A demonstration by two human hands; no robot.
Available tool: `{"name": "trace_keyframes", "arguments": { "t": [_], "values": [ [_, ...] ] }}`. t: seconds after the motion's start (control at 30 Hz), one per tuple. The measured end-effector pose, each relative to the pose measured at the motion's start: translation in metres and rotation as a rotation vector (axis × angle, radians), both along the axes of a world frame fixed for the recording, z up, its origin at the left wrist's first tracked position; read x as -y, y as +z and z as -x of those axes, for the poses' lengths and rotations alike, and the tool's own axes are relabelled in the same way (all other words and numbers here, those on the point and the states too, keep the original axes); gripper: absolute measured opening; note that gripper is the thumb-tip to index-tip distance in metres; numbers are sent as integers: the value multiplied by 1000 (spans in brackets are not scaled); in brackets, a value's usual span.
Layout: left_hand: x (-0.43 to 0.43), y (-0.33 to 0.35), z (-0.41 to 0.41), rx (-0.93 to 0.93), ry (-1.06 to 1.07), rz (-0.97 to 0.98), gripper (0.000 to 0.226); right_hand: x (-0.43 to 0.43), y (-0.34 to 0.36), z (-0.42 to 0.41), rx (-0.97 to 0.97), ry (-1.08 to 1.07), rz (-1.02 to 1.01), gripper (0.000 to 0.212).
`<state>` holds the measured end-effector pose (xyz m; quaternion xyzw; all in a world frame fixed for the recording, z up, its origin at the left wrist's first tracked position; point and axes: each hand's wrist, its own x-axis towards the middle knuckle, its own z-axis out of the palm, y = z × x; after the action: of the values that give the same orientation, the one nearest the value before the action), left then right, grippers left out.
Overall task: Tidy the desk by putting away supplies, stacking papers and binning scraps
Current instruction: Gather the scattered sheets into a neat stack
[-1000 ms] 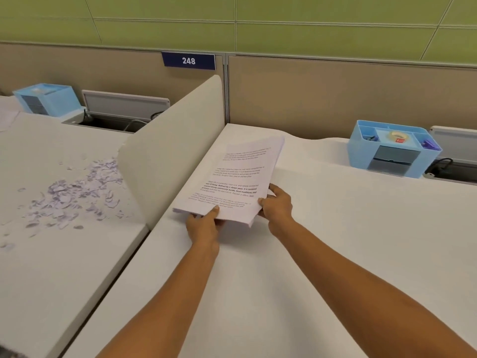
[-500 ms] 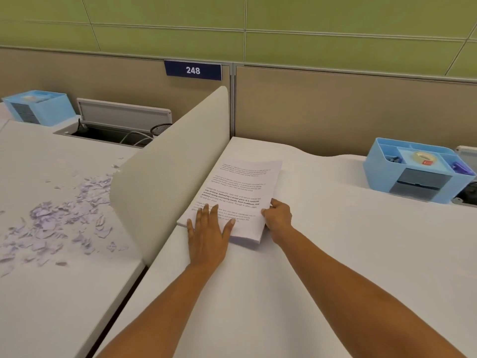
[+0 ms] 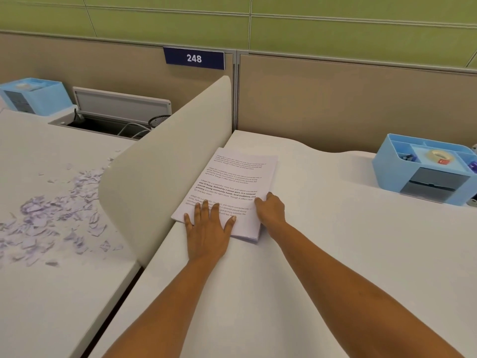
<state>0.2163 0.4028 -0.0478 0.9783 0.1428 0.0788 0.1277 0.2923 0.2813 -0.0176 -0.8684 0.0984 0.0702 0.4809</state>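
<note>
Palm down, fingers straight and spread, the left hand [image 3: 207, 229] presses the near edge of the stack of printed papers [image 3: 233, 180] on the white desk [image 3: 335, 259]. The right hand [image 3: 271, 211] grips the stack's right edge, fingers curled, thumb on top. Just left of the left hand stands a divider panel [image 3: 165, 174], torn paper scraps [image 3: 60, 214] beyond it. Farther right of the right hand sits a blue desk organizer [image 3: 392, 174].

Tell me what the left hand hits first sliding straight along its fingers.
Left hand lies flat on the paper stack; beyond the sheets, likely the cream divider, though the angle is unclear.
</note>
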Motion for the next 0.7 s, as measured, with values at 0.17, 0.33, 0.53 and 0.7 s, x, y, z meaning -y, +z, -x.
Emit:
{"name": "trace_keyframes", "arguments": {
  "t": [0.17, 0.33, 0.53, 0.7],
  "values": [
    [1, 0, 1, 4, -2, -1, 63, 4, -1, -3, -14, 38, 183, 42],
    [1, -1, 1, 19, -2, -1, 63, 9, -2, -2, -12, 55, 183, 44],
    [2, 0, 5, 140, -32, 22, 73, 20, -14, 20, 160, 61, 168, 22],
    [9, 1, 14, 164, -156, -17, 75, 37, -25, 53, 322, 174, 285, 40]
  ]
}}
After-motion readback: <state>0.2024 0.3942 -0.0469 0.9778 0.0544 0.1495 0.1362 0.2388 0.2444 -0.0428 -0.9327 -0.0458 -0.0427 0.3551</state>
